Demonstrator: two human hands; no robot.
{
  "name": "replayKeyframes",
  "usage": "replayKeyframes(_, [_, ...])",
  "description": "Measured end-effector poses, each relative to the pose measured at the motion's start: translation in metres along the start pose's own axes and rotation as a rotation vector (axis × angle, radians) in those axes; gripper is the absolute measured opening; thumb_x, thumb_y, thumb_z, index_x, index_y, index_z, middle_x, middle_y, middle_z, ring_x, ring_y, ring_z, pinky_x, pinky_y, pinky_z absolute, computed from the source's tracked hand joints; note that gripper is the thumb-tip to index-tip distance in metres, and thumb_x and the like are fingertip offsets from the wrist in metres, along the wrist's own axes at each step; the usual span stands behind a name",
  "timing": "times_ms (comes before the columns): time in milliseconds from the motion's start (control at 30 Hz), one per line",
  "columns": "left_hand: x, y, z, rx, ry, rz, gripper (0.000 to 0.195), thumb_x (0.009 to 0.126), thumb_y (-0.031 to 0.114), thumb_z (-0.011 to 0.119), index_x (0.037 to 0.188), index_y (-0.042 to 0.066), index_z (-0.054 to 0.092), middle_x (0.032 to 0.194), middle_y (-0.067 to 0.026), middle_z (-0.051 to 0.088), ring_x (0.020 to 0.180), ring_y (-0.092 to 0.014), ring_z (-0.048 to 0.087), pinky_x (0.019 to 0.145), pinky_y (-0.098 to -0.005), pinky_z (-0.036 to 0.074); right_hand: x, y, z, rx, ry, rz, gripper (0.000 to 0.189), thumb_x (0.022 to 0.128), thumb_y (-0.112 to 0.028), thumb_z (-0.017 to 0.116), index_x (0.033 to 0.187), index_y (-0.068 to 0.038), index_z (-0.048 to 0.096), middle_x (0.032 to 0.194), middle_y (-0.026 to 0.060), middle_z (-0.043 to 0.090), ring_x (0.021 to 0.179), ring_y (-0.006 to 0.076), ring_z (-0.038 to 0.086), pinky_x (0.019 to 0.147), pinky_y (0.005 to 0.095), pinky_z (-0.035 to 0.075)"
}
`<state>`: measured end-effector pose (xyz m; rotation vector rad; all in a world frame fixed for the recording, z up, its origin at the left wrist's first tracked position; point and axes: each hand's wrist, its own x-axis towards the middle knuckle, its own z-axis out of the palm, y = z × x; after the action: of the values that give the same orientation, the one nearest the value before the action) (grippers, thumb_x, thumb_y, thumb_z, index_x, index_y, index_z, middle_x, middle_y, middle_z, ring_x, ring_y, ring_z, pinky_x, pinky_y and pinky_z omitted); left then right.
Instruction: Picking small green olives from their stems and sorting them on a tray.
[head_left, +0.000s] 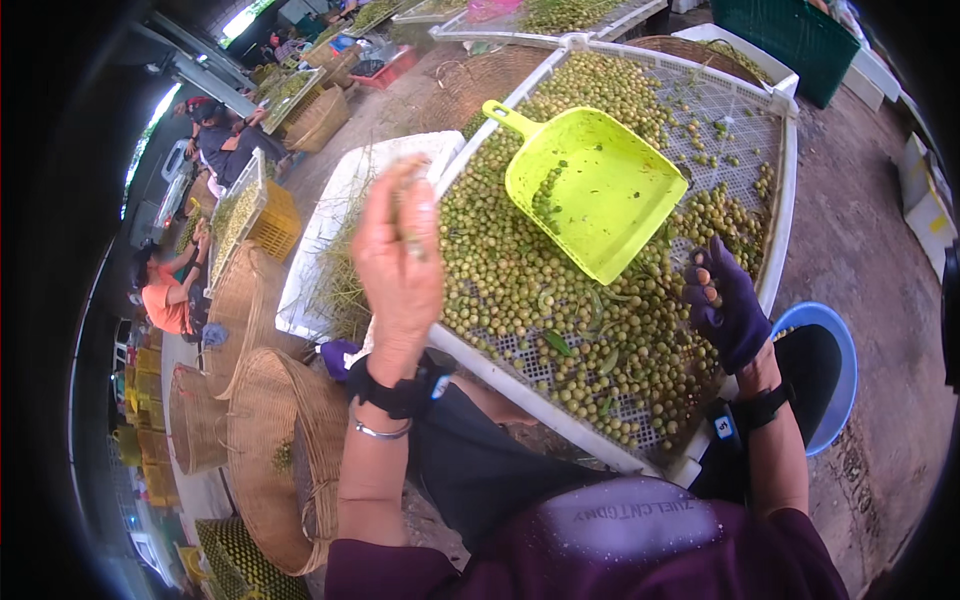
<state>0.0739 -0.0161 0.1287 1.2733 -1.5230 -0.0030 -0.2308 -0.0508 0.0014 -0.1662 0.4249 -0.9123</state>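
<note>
A white mesh tray (786, 202) holds many small round green-yellow fruits (495, 262) with a few leaves among them. On top of the fruits lies a lime-green plastic dustpan (600, 191), its handle towards the upper left and some bits inside. My left hand (401, 247), bare and blurred, is raised over the tray's left rim, fingers curled; something small may be between them. Beside it stands a white foam box (300, 304) with thin stems (337, 270). My right hand (724, 311), in a purple fingerless glove, is curled low over fruits at the tray's right; its grasp is hidden.
A blue basin (844, 367) stands by my right leg. Wicker baskets (259, 450) crowd the left side. Two people (169, 296) work at other trays farther left. A dark green bin (787, 45) and another fruit tray (517, 34) stand beyond the tray.
</note>
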Motion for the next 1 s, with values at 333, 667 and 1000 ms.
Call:
replayKeyframes(333, [0.062, -0.136, -0.132, 1.045, 0.060, 0.187, 0.053, 0.085, 0.041, 0.052, 0.118, 0.000, 0.055, 0.113, -0.0236, 0.049, 0.101, -0.034, 0.048, 0.085, -0.0415, 0.038, 0.012, -0.004, -0.027, 0.065, -0.089, -0.071, 0.017, 0.092, -0.019, 0.050, 0.099, -0.004, 0.051, 0.083, 0.0035, 0.050, 0.072, 0.0088, 0.049, 0.054, 0.0183, 0.040])
replayKeyframes(667, [0.007, -0.026, -0.035, 0.318, -0.402, -0.322, 0.029, 0.088, 0.021, 0.059, 0.113, 0.006, 0.061, 0.102, -0.0127, 0.061, 0.079, -0.016, 0.059, 0.070, -0.0256, 0.049, 0.024, 0.020, -0.015, 0.286, -0.095, 0.039, 0.063, 0.094, -0.050, 0.030, 0.125, 0.005, 0.037, 0.120, 0.0283, 0.049, 0.109, 0.0432, 0.052, 0.086, 0.0574, 0.048])
replayKeyframes(1000, [-0.129, 0.036, 0.129, -1.316, -0.273, -1.723, 0.028, 0.093, 0.033, 0.048, 0.100, 0.006, 0.053, 0.094, -0.0085, 0.059, 0.083, -0.020, 0.058, 0.080, -0.0406, 0.049, 0.007, 0.039, 0.014, -0.205, 0.105, -0.334, 0.046, 0.094, -0.044, 0.040, 0.105, -0.001, 0.052, 0.097, 0.0107, 0.059, 0.087, 0.0219, 0.059, 0.075, 0.0386, 0.052])
